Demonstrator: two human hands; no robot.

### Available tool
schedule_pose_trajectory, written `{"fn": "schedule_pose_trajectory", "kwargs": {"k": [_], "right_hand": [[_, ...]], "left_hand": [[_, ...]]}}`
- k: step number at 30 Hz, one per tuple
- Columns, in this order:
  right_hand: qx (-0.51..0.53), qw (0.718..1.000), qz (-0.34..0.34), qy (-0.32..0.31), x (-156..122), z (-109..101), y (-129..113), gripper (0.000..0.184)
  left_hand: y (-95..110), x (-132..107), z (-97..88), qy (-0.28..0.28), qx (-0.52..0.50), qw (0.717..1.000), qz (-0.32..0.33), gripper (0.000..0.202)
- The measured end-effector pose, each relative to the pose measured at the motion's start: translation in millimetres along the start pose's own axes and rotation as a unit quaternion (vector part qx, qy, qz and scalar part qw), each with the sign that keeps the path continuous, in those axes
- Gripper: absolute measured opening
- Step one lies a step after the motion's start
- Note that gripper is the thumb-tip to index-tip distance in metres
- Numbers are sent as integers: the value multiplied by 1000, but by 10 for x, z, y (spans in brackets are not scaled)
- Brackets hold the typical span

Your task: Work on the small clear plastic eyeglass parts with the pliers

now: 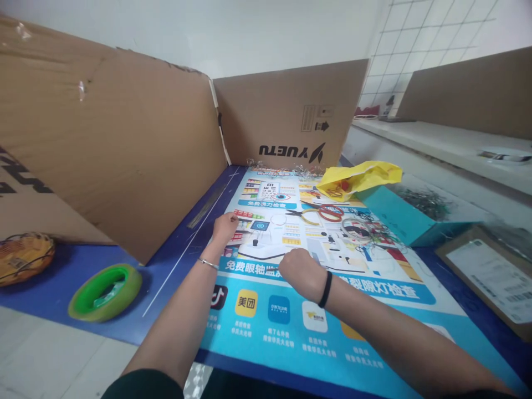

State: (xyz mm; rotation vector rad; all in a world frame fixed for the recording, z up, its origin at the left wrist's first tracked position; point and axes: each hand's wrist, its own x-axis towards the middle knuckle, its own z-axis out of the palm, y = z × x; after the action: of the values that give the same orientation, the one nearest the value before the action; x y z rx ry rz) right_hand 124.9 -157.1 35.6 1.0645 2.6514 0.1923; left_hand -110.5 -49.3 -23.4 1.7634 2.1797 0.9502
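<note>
My left hand point(225, 228) is closed in a pinch above the left side of a printed poster point(286, 327). What its fingertips hold, if anything, is too small to make out. Lower and to the right, my right hand point(302, 271) makes a fist with its back turned to me, hiding whatever is inside. A thin dark tip seems to show at its left side. Beyond both hands lie pliers point(307, 216) with yellow handles and red-handled scissors point(331, 212). Loops of thin wire point(358, 228) rest on the poster right of my right hand.
Cardboard panels point(158, 144) wall the left and back. A green tape roll point(103, 292) and a woven basket point(27, 256) sit at left. At right are a yellow bag point(366, 176), a teal box point(399, 219) with tangled wire point(428, 204), and a labelled carton point(494, 277).
</note>
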Motion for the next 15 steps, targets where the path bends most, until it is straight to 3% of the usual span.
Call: {"fn": "schedule_pose_trajectory", "kwargs": {"k": [8,15], "right_hand": [[19,999,9,-45,-56,-151,130,25],[27,998,-13,-50,-27,-122,222,22]], "left_hand": [[-103,141,50,11,-14,999,-32,17],[-129,178,87,9,-36,999,-31,17]]}}
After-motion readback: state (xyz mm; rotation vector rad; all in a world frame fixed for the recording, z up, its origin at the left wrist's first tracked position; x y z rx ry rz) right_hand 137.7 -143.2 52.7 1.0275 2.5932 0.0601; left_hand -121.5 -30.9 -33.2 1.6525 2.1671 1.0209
